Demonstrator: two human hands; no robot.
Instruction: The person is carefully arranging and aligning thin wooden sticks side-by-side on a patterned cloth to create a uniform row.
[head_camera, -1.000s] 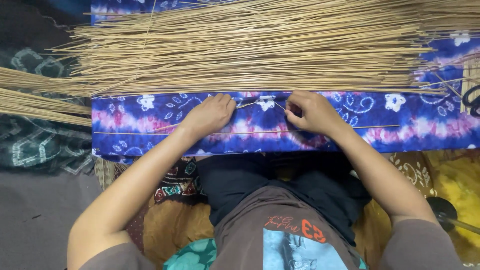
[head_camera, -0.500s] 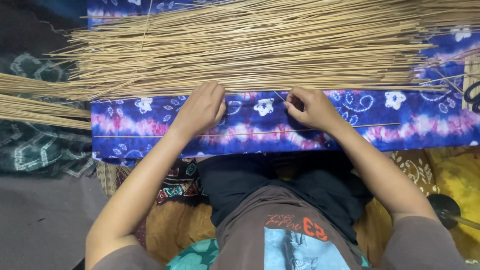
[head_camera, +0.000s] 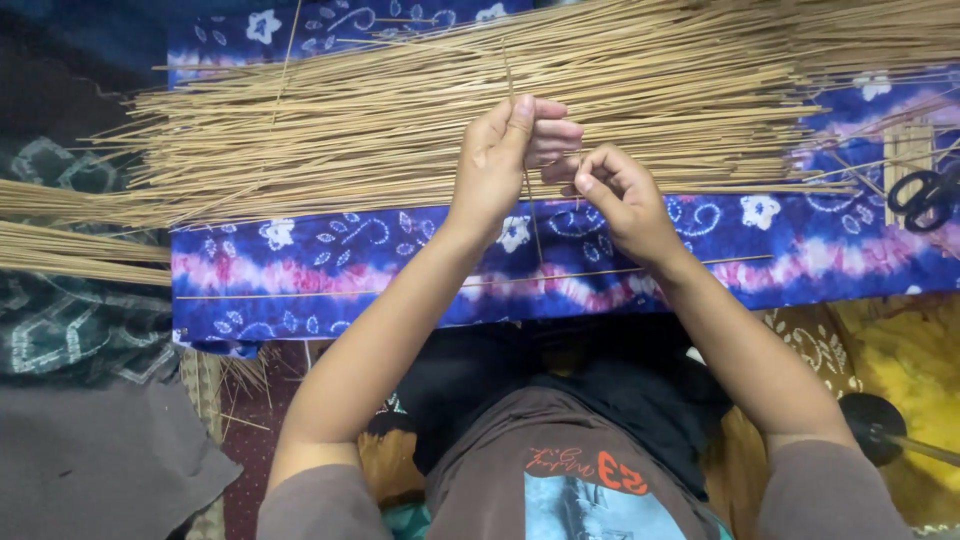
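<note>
My left hand (head_camera: 505, 155) and my right hand (head_camera: 618, 195) are raised together above a big pile of thin tan sticks (head_camera: 400, 130). Both pinch one thin stick (head_camera: 528, 190) that stands nearly upright between them, its top showing above my left thumb and its lower end hanging over the cloth. The pile lies across a blue, pink and white patterned cloth (head_camera: 330, 270). One long single stick (head_camera: 400, 290) lies flat on the cloth below my hands.
Black scissors (head_camera: 925, 195) lie at the right edge by a short bundle of sticks (head_camera: 905, 150). More sticks (head_camera: 60, 250) stick out at the left over a dark patterned cloth (head_camera: 70, 330). A yellow cloth (head_camera: 905, 350) lies lower right.
Both hands have lifted from the cloth's lower part up over the pile, taking one stick and turning it from lying to nearly upright.
</note>
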